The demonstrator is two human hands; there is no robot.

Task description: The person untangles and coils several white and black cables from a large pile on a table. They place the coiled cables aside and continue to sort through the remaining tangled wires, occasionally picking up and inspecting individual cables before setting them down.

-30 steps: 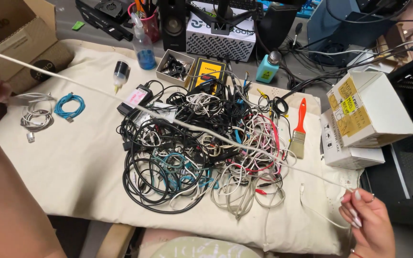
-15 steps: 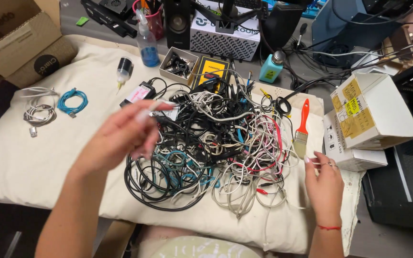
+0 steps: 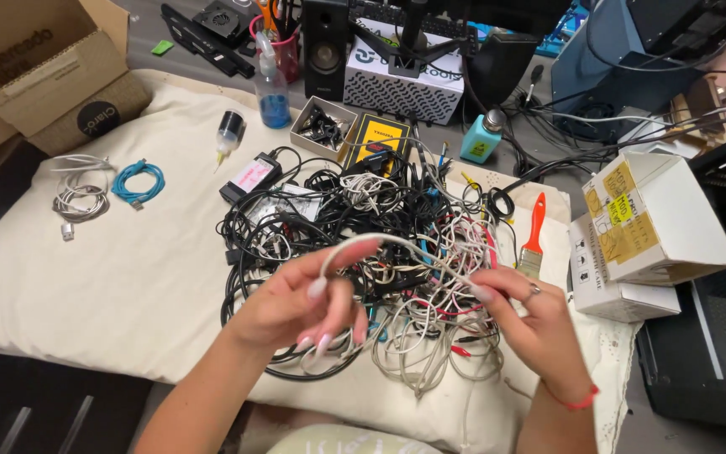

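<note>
Both hands on one white cable, right over the tangled pile

Left hand [image 3: 296, 303] and right hand [image 3: 527, 315] each pinch the white cable [image 3: 380, 241], which arches between them; cable pile [image 3: 363, 252] just behind at 12 o'clock, and the cable's ends probably trail into it.

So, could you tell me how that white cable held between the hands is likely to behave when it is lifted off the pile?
The white cable arches between the left hand and right hand, so it is probably floppy yet slightly springy. It looks thin, so likely light. It runs over the tangled cable pile, so it may snag and drag neighbours along.
</note>
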